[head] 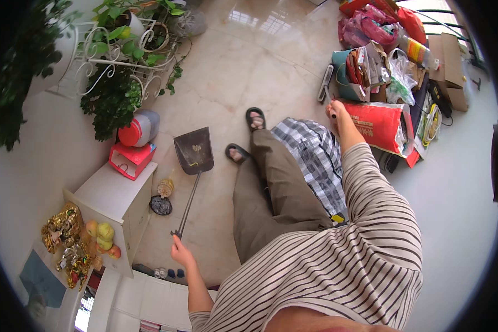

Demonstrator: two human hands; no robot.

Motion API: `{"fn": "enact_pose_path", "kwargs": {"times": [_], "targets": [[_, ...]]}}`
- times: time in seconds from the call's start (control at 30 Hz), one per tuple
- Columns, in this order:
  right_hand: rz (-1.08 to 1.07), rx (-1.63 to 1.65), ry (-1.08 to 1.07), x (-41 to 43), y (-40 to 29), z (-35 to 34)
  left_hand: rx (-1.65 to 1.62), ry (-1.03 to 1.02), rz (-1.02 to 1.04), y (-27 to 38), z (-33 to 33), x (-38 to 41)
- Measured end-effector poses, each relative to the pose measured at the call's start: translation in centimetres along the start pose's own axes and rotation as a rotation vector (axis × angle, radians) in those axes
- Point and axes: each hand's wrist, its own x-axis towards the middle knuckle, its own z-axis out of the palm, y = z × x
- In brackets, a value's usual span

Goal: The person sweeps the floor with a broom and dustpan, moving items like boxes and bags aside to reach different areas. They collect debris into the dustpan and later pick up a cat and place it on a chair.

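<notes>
My left hand [181, 251] grips the top of the handle of a long-handled dustpan [194, 151]. Its dark pan rests on the tiled floor, with a few bits of debris and a small yellowish curl inside. On the other side, my right hand [336, 111] is closed around the handle of a floor-cleaning tool with a narrow oblong head [325, 83], seen nearly end-on. Whether that head is a broom or a wiper I cannot tell. It lies close beside a teal bag [342, 74] filled with flattened cardboard and paper. A red printed bag [375, 126] is just beyond my right wrist.
At left are a white metal plant stand [108, 62], a red-lidded container [137, 128], a red gift bag [133, 159] and a white cabinet [108, 189]. Two small bags, one a black plastic bag [160, 205], sit on the floor. A checked cloth [311, 153] hangs beside my legs.
</notes>
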Motion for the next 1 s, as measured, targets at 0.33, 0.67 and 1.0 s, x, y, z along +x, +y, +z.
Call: {"fn": "enact_pose_path", "kwargs": {"times": [0.33,0.67,1.0], "targets": [[-0.358,-0.812,-0.158,-8.4,17.5,17.9,0.1,0.127,0.093,2.6,1.5,-3.5],[-0.386,-1.891,-0.555,-18.0,20.8,19.6,0.241,0.179,-0.112,-3.8,-0.3,-8.2],[-0.973,-2.194,-0.436,-9.9,34.0,22.7,0.426,0.163,0.217,-15.9,-0.2,-2.7]]}}
